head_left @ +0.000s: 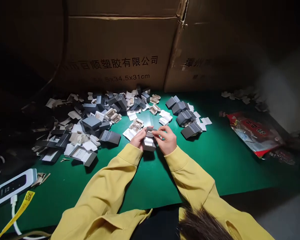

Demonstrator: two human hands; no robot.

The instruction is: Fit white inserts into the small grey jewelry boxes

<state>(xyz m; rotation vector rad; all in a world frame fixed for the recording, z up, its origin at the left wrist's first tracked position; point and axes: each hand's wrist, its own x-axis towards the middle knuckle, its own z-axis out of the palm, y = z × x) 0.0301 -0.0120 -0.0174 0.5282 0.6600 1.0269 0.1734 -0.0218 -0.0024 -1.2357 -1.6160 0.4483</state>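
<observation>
Both hands meet over the middle of the green table (222,160). My left hand (138,137) and my right hand (168,139) each grip a small grey box (149,142) with a pale lining, held open between them. Fingers of both hands curl round its edges. Yellow sleeves cover both arms. Just beyond my hands lie white and beige insert pieces (134,128). A heap of grey boxes (95,125) spreads to the left, and a short row of shut grey boxes (185,116) lies to the right.
Big cardboard cartons (120,50) stand along the back of the table. A red and clear plastic packet (255,133) lies at the right. A white device (13,186) with a cable and yellow tag sits at the near left edge. Paper scraps lie at far right.
</observation>
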